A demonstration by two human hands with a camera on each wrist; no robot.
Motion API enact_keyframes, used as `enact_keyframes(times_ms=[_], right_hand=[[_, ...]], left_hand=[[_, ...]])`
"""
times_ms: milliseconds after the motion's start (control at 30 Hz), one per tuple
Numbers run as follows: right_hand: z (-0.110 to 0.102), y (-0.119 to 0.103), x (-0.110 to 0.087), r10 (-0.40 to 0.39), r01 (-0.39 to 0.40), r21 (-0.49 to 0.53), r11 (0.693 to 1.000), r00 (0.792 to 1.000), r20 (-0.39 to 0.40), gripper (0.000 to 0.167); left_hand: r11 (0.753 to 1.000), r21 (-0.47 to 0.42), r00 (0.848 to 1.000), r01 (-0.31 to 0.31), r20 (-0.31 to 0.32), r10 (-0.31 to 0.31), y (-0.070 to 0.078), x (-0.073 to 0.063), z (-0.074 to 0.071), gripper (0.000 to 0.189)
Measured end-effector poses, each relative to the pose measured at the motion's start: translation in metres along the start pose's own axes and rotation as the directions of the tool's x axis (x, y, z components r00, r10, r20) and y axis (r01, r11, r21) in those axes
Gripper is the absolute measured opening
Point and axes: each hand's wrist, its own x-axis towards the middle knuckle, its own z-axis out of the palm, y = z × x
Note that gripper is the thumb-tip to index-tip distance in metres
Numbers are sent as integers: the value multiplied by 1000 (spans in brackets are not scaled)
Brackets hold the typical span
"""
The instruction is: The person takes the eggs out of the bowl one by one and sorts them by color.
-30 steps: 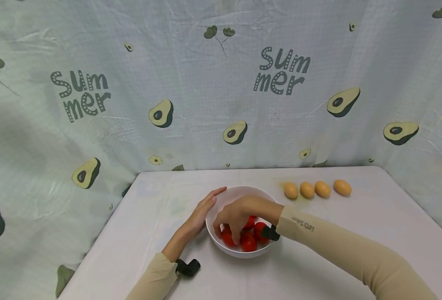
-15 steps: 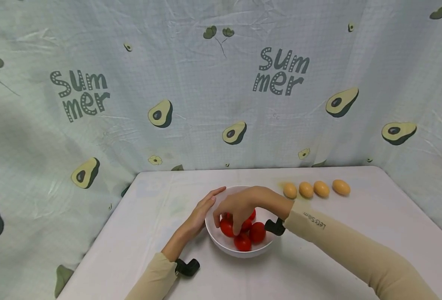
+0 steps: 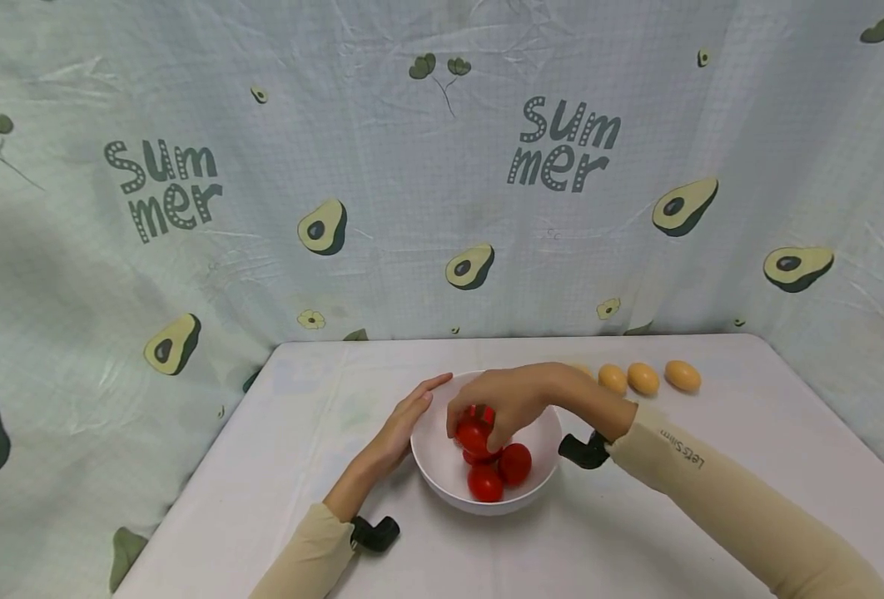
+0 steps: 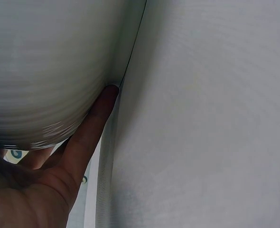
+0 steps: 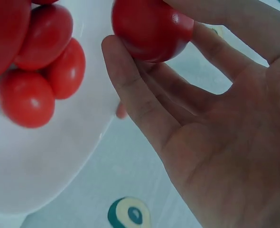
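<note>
A white bowl [image 3: 535, 487] stands on the table with several smooth red tomatoes [image 3: 515, 464] in it. Over the bowl, my right hand [image 3: 513, 399] pinches one red tomato [image 5: 152, 31] between thumb and fingertips; in the right wrist view the palm stays apart from it. Other tomatoes [image 5: 26, 97] lie against each other on the bowl's left in that view. My left hand [image 3: 404, 424] rests along the bowl's left outer side with its fingers extended. Seen from the left wrist, a straight finger [image 4: 90, 128] lies against the bowl's wall [image 4: 40, 71], low down by the tabletop.
Behind my right wrist, several yellow-orange oval fruits [image 3: 643, 378] lie in a row at the back of the white-covered table [image 3: 322, 399], one partly hidden by the arm. A cloth backdrop [image 3: 397, 166] printed with avocados hangs behind the table and along its sides.
My right hand has drawn back from among the tomatoes, up and to the right, and now lifts one between its fingers. The tomatoes in the bowl have shifted. My left hand has stayed put.
</note>
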Motion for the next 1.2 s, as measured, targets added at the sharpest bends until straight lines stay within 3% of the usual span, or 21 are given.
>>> enact_keyframes(times_ms=[267, 567, 933, 1200], right_hand=[[2, 19, -24, -31, 41, 126, 991, 996, -81, 42], [5, 41, -55, -45, 92, 208, 974, 974, -221, 41], [14, 79, -99, 59, 67, 304, 950, 921, -386, 43], [34, 103, -122, 96, 91, 353, 931, 874, -477, 42]], left_hand=[[1000, 12, 1000, 13, -17, -13, -1, 0, 0, 50], [999, 39, 999, 34, -37, -32, 0, -1, 1, 50], [999, 41, 999, 31, -43, -30, -1, 0, 1, 49], [999, 14, 998, 45, -36, -45, 0, 1, 1, 49]])
